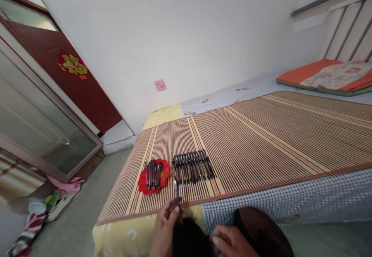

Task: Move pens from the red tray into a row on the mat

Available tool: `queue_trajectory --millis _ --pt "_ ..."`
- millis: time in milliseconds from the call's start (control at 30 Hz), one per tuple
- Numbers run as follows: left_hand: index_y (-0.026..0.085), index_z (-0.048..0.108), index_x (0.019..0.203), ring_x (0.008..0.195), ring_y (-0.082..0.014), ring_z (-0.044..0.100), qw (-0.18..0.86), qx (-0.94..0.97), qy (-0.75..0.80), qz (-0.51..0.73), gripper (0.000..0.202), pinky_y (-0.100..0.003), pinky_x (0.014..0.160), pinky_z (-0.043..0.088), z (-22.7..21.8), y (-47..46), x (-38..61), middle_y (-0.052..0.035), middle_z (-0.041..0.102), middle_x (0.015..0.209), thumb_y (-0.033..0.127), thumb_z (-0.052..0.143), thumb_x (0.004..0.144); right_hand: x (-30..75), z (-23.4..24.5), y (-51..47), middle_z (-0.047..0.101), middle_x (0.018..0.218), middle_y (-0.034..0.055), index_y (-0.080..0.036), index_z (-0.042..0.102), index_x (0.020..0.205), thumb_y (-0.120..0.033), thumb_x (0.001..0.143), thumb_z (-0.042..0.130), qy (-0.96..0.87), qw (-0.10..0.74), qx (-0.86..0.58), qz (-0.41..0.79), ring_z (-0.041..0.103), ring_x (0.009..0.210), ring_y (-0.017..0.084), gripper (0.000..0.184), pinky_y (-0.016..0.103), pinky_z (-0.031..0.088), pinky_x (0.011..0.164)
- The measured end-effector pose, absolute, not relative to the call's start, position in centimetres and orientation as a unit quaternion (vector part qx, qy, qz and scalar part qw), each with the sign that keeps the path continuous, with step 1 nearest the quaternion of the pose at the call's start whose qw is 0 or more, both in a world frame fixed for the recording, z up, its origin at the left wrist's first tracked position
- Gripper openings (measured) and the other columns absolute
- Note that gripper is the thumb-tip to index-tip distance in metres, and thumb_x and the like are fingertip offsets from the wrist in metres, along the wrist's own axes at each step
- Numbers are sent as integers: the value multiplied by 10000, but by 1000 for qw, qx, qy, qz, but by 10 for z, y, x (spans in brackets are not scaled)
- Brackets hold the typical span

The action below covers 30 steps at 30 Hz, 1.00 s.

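Observation:
My left hand (168, 216) is closed around a dark pen (176, 189), which points up and away from me at the mat's front edge. Low in the view, my right hand (229, 241) has its fingers curled in front of my lap; what they hold, if anything, I cannot make out. Just beyond the held pen lies a neat row of several dark pens (193, 166), side by side on the striped mat (244, 148). To the left of that row, a red scalloped dish (166, 169) carries several loose pens (153, 175).
The mat covers a bed with a checked blue and yellow sheet (122, 237). An orange patterned cushion (319, 76) rests at the far right. A white wall (203, 36) stands behind the bed. Clothes (66, 185) and other items lie at the left.

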<state>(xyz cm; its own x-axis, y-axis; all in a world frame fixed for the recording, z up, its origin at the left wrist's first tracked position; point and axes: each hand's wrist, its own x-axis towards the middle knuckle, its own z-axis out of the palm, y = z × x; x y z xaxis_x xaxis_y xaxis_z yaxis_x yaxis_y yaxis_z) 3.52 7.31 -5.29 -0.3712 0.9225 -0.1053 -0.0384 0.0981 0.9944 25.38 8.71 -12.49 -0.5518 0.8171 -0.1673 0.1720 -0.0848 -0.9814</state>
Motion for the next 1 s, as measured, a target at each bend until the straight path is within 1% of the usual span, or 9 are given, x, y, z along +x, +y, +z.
queue_trajectory --millis 67,133,233,467,600,767,867,933,1000 --pt "139 698 1054 644 -149 621 528 320 547 566 514 -248 628 503 -59 57 69 -57 694 792 500 813 707 261 -103 96 548 596 -22 -178 632 810 -532 863 544 -577 329 -397 634 515 525 121 369 240 393 503" --pt "141 699 986 527 -112 560 595 305 497 553 482 -224 529 466 -63 49 94 -12 633 685 513 819 703 265 -81 106 552 605 -16 -166 652 893 -565 839 554 -544 381 -399 633 508 535 126 415 239 385 498" --pt "143 689 963 466 -91 512 633 332 461 526 474 -191 431 407 -69 48 115 9 591 647 529 810 715 268 -60 117 560 626 -14 -150 654 982 -571 816 587 -521 414 -376 644 486 531 118 458 227 369 483" --pt "149 669 945 397 -39 408 627 372 468 499 509 -153 390 282 -75 46 128 33 544 593 611 757 751 267 -53 111 493 562 -58 -183 588 807 -524 791 641 -508 427 -340 666 415 479 88 345 210 318 455" --pt "143 664 914 409 -31 350 631 333 496 494 553 -159 411 248 -73 41 134 31 531 583 643 776 707 273 -51 114 495 545 -54 -190 560 734 -501 790 663 -481 446 -366 660 435 495 98 332 225 350 492" --pt "143 647 862 419 -25 326 628 327 498 501 570 -154 421 230 -69 38 136 29 527 582 660 793 671 306 -46 136 590 686 5 -203 616 764 -457 727 738 -316 574 -389 648 558 637 153 284 262 460 588" --pt "158 619 854 393 -18 350 609 338 499 515 532 -153 398 218 -66 40 132 16 575 627 634 791 693 319 -47 138 640 802 39 -204 653 843 -394 667 778 -261 590 -350 679 609 726 185 288 290 507 621" --pt "158 611 844 370 -16 357 589 359 501 523 514 -157 378 213 -66 41 131 6 599 652 623 785 708 317 -49 131 636 787 34 -200 651 871 -398 683 763 -277 566 -341 697 591 669 165 295 263 479 548" --pt "155 622 851 377 -25 383 567 376 507 528 512 -156 378 234 -69 41 131 3 602 653 621 782 711 307 -50 121 568 643 -9 -195 623 812 -462 732 719 -333 518 -359 702 491 514 115 295 219 375 437"
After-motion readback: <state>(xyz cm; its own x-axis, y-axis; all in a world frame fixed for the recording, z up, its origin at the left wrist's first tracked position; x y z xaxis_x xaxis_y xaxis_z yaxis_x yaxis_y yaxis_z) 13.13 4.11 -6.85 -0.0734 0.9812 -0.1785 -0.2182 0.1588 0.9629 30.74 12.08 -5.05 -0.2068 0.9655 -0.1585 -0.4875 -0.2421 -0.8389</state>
